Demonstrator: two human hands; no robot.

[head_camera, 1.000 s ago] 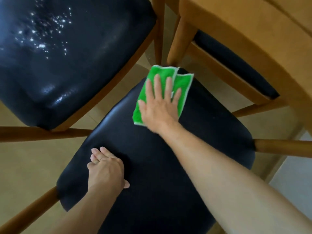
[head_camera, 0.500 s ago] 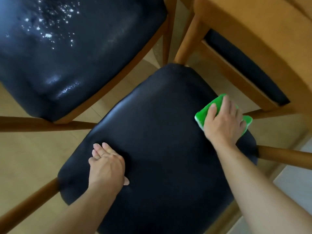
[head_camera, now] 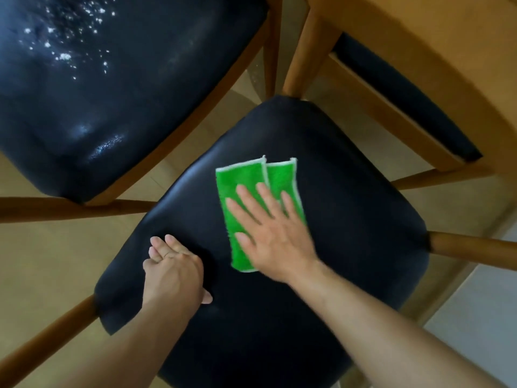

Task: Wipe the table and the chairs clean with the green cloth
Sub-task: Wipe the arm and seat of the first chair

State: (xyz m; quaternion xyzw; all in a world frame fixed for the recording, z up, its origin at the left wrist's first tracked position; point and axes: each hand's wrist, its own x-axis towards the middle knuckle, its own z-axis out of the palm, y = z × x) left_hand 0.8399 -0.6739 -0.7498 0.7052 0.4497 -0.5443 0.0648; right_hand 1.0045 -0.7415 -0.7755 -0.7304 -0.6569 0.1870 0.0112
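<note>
Since half a second earlier, slid back from the right edge of the seat toward its middle: the green cloth (head_camera: pixel 253 208), carried along under the right hand (head_camera: pixel 272 233). Left hand (head_camera: pixel 173 271) kept in place on the near-left part of the seat.

At far left, lay another chair seat (head_camera: pixel 120 88), black and padded, speckled with white specks in its far-left area and glossy near its front edge. Below it ran a wooden rail (head_camera: pixel 70 207) over the tan floor (head_camera: pixel 42 261).

Left of centre, rested knuckles-up on the near chair seat (head_camera: pixel 349 247), fingers bent against the black padding and holding nothing, thumb tip showing at the near side.

At centre, lay folded and flat on that seat, white-edged, its far half bare and its near-right half covered. Pressed down by straight, spread fingers and palm, with no curl around the fabric; slightly motion-blurred.

At right, stuck out from the seat's right corner a wooden leg (head_camera: pixel 472 249). Farther right and far, stood the wooden table (head_camera: pixel 433 51), with a third black seat (head_camera: pixel 405 99) tucked beneath its edge.
</note>
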